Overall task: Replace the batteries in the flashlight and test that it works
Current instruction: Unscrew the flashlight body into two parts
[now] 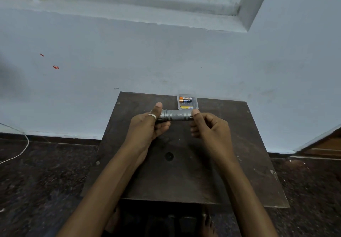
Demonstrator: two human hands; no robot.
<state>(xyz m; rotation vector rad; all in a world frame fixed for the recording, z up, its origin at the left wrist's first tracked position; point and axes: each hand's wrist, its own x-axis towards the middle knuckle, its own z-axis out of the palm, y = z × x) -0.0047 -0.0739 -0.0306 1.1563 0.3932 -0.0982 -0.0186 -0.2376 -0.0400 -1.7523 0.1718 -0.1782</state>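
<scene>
Above dark table (239, 162), left hand (147, 126) and right hand (208, 127) grip flashlight (177, 115), hiding both ends.

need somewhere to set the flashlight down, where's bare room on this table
Bare wood: the table right of the right hand, the far left corner beside the left hand, and between the forearms. Crowded at the far edge, where the battery pack lies behind the flashlight.
</scene>
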